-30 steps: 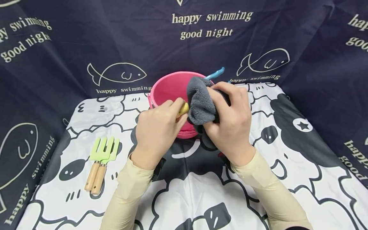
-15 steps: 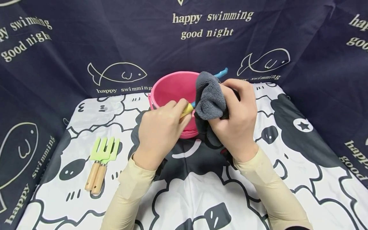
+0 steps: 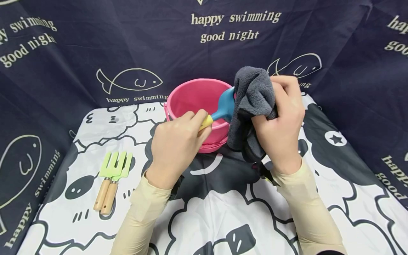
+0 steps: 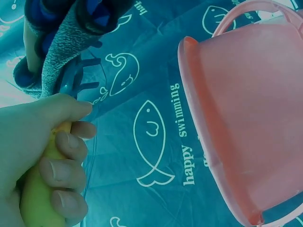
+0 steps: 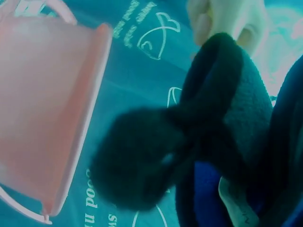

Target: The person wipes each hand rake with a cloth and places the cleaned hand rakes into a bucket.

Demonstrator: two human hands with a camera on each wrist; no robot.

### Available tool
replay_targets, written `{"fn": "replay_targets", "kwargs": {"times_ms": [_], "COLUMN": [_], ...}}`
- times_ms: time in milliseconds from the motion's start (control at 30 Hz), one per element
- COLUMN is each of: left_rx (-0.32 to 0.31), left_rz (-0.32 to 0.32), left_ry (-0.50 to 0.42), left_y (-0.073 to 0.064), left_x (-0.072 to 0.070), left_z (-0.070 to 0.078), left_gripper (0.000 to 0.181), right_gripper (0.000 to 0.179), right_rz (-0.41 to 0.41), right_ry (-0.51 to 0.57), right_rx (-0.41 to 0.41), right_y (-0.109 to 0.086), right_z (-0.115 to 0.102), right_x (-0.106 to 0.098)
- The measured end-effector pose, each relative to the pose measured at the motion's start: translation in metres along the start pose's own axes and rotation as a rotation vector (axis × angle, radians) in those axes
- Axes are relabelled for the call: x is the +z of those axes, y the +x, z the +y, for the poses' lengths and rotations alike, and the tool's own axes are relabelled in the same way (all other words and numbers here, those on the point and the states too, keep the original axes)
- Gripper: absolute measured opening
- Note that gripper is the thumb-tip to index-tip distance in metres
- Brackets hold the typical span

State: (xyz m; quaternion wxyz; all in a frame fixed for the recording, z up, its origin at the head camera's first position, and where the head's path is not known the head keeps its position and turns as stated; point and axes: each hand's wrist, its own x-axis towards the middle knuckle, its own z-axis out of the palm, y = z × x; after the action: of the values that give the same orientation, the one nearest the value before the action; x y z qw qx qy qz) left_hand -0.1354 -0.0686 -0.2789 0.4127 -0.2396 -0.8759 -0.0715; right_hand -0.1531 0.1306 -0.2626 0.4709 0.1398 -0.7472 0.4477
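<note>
Left hand (image 3: 178, 143) with fingers wrapped closely round the yellow handle (image 3: 207, 122) of a blue tool (image 3: 225, 105). Tool head directed away and to the right, overlapping the right part of the mouth of a pink bucket (image 3: 216, 137) in the head view; contact with the rim not clear. Right hand (image 3: 283, 117) gripping a bunched grey cloth (image 3: 255, 94) against the far end of the tool, with part of the head hidden behind the folds. Prongs (image 4: 90, 86) jutting from beside the cloth in the left wrist view; white label (image 5: 236, 205) within the folds in the right wrist view. Bucket upright on a sheep-printed sheet (image 3: 207, 219), beyond the hands. Two green forks (image 3: 113, 166) with wooden handles, overlapping, to the left. Dark backdrop (image 3: 197, 53) with fish outlines and lettering behind.
</note>
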Motion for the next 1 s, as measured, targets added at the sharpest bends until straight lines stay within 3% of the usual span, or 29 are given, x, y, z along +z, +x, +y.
{"fn": "replay_targets", "kwargs": {"times_ms": [300, 733, 1000], "left_rx": [-0.01, -0.008, -0.003], "left_rz": [-0.012, -0.01, -0.004], "left_ry": [-0.018, -0.038, -0.049], "left_y": [-0.002, -0.001, -0.001], "left_x": [-0.001, -0.003, -0.004], "left_z": [-0.002, -0.002, -0.003], "left_gripper": [0.012, 0.008, 0.007], "right_gripper": [0.027, 0.031, 0.03], "right_rz": [-0.064, -0.008, -0.025], "right_ry": [0.021, 0.066, 0.091], "right_rx": [0.039, 0.058, 0.084], "right_y": [0.005, 0.004, 0.006], "right_z": [0.005, 0.002, 0.003], "right_x": [-0.006, -0.007, -0.011]}}
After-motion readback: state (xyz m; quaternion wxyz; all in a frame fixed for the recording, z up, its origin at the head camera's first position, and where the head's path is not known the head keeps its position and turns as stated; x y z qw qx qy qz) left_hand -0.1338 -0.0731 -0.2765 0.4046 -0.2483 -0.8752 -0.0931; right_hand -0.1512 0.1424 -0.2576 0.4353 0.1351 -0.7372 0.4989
